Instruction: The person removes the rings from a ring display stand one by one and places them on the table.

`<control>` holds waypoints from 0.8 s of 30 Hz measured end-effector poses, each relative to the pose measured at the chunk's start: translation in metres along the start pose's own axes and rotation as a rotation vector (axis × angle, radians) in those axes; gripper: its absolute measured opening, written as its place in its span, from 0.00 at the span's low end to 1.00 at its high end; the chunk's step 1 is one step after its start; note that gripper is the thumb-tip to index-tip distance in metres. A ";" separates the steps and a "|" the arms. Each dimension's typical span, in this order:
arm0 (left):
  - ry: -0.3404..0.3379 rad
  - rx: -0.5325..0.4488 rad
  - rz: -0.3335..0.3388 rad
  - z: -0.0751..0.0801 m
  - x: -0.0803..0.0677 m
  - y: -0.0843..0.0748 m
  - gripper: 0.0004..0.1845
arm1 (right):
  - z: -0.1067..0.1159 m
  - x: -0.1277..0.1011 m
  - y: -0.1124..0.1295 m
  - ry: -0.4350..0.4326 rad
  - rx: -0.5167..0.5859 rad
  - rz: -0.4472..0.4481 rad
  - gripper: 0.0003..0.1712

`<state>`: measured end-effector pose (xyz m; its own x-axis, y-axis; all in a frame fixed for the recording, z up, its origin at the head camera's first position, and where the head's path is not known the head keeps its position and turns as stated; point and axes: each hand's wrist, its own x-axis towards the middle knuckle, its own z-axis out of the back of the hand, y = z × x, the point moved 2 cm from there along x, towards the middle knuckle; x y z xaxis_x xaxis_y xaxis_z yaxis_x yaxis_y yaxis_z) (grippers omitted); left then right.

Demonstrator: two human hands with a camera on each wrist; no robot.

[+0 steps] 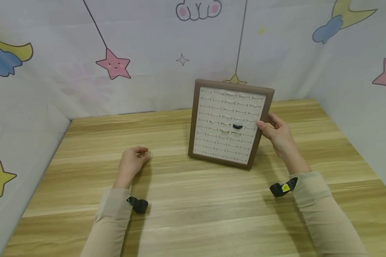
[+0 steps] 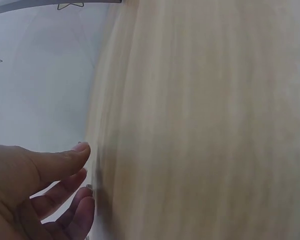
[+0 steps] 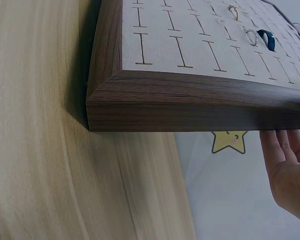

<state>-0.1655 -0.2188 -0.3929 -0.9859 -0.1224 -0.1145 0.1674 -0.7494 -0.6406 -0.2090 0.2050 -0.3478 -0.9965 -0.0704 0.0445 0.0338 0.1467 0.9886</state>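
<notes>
— Where does the ring display board stand?
— Propped upright at the back-right of the tabletop, its long axis vertical, a dark ring among its slots.
— Which hand is nearer?
— The right hand, gripping its right edge. The left hand rests well apart to the left, fingers curled about a thin ring.

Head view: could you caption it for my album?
Right hand holds a propped ring display board; left hand rests on the wooden table.
</notes>
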 end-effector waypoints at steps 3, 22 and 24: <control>0.021 0.014 0.010 -0.002 0.001 0.001 0.19 | 0.000 0.000 -0.001 -0.002 0.006 0.001 0.28; 0.023 0.041 0.002 -0.004 0.004 0.001 0.19 | 0.001 0.001 -0.002 -0.016 -0.003 -0.005 0.34; 0.022 0.046 0.005 -0.004 0.004 0.001 0.20 | 0.001 0.002 -0.002 -0.017 -0.007 -0.007 0.34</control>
<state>-0.1695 -0.2176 -0.3972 -0.9845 -0.1119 -0.1350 0.1713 -0.7781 -0.6043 -0.2106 0.2051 -0.3496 -0.9979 -0.0546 0.0354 0.0275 0.1398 0.9898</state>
